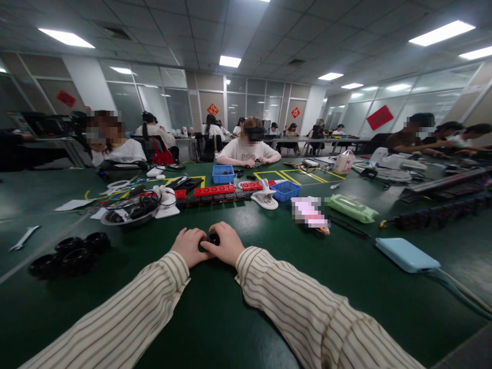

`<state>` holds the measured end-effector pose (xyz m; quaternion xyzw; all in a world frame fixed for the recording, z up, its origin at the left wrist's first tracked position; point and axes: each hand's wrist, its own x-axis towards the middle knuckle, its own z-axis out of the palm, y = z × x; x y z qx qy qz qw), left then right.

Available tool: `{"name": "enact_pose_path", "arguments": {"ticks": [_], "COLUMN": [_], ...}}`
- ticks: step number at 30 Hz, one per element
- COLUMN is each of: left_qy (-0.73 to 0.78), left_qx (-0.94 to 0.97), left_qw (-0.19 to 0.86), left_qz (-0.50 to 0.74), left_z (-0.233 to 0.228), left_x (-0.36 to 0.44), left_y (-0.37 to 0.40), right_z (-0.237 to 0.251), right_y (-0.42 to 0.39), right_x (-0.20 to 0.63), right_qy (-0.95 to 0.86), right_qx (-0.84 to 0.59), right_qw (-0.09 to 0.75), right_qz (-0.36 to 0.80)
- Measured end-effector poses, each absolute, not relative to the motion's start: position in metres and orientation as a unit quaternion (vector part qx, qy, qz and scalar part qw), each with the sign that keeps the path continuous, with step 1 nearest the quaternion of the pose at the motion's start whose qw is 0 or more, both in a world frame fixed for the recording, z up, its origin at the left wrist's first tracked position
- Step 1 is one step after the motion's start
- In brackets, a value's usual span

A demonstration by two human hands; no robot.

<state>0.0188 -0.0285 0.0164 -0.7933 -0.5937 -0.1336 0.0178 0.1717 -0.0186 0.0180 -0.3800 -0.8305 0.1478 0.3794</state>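
Note:
Both my hands meet on the green table (215, 318) in front of me, in striped sleeves. My left hand (189, 245) and my right hand (226, 243) close together around a small black round part (212, 239), which shows only between the fingers. Several black round parts (71, 253) like it lie in a cluster to the left, well apart from my hands.
A silver wrench (23, 238) lies at far left. Ahead sit a bowl of cables (128, 211), red and black power strips (213, 191), two blue bins (285, 190), a green pouch (352, 208) and a light blue power bank (406, 254). Other people sit across the table.

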Motion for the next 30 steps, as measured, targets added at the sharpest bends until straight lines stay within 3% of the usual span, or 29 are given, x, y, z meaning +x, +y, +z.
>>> {"name": "enact_pose_path", "arguments": {"ticks": [17, 30], "left_qy": [-0.480, -0.582], "left_qx": [-0.856, -0.800], "left_qw": [-0.061, 0.037], "left_qz": [-0.181, -0.140], "left_z": [0.012, 0.021], "left_x": [0.009, 0.024], "left_y": [-0.022, -0.031], "right_z": [0.021, 0.014], "right_y": [-0.021, -0.015], "right_x": [0.173, 0.169], "right_qy": [-0.855, -0.835], "right_qx": [-0.295, -0.358], "right_qw": [0.376, 0.386], "right_qz": [0.200, 0.163]}}
